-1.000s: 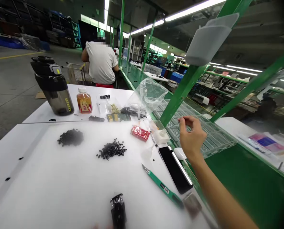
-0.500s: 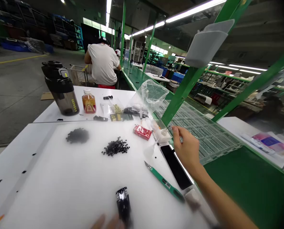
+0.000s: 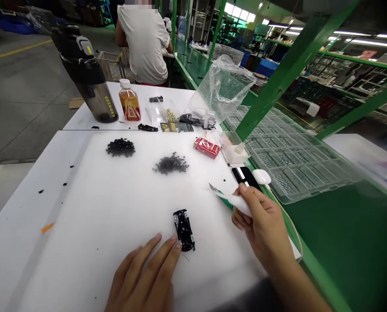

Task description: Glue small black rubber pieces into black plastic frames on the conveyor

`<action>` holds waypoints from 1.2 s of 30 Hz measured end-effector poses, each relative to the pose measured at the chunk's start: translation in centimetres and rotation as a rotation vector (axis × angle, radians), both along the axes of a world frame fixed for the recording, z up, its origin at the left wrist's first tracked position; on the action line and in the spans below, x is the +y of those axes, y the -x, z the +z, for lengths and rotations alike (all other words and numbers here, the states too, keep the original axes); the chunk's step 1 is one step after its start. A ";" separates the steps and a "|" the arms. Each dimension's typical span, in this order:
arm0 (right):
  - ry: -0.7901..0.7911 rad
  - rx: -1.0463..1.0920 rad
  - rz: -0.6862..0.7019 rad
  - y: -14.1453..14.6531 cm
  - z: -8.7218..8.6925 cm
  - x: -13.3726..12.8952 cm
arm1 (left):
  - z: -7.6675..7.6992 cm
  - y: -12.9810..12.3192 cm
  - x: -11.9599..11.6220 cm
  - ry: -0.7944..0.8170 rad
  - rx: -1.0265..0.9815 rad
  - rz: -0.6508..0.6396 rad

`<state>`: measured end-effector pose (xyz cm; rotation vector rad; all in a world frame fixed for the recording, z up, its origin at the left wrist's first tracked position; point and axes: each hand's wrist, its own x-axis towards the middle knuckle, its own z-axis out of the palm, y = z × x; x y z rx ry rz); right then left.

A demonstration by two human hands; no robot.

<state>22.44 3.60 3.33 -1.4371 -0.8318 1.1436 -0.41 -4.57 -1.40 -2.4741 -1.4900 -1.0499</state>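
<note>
My left hand (image 3: pixel 144 277) lies open on the white board (image 3: pixel 82 208), its fingertips right beside a small black car-shaped plastic part (image 3: pixel 183 229). My right hand (image 3: pixel 263 225) pinches a thin white strip (image 3: pixel 234 201), possibly a wipe or paper. Just under that strip, a green utility knife (image 3: pixel 219 193) shows its blade, with the rest of it hidden by the hand. Behind my right fingers are a black phone (image 3: pixel 245 175) and a white earbud case (image 3: pixel 261 177). Two piles of black granules (image 3: pixel 120 147) (image 3: pixel 170 164) sit farther up the board.
A red packet (image 3: pixel 207 147), a small clear box (image 3: pixel 234 149), a plastic bag (image 3: pixel 224 84), an orange-filled bottle (image 3: pixel 130 102) and a dark tumbler (image 3: pixel 86 73) stand beyond. A clear compartment tray (image 3: pixel 297 160) lies right. A seated co-worker (image 3: pixel 144 43) is ahead.
The view has tilted down. My right hand has come back from the small clear box to above the knife, holding the white strip. My left hand has moved up beside the black part.
</note>
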 end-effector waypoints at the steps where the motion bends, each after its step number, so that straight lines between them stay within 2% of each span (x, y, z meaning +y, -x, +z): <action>1: 0.043 0.125 -0.050 0.3 0.0 -1.0 | 0.1 0.0 -0.1 0.009 0.006 -0.006; 3: 0.103 0.270 -0.111 1.2 -0.4 -2.4 | 0.1 0.0 -0.2 0.020 0.016 -0.018; 6: 0.126 0.350 -0.131 2.3 -1.1 -2.9 | 0.2 -0.1 -0.3 0.031 -0.003 -0.004; 19: 0.223 0.210 -0.211 2.7 -1.6 -2.7 | 0.8 -0.6 -0.6 0.132 -0.054 0.032; 36: 0.225 0.146 -0.234 2.5 -1.8 -2.7 | 0.8 -0.5 -0.9 0.161 -0.042 0.025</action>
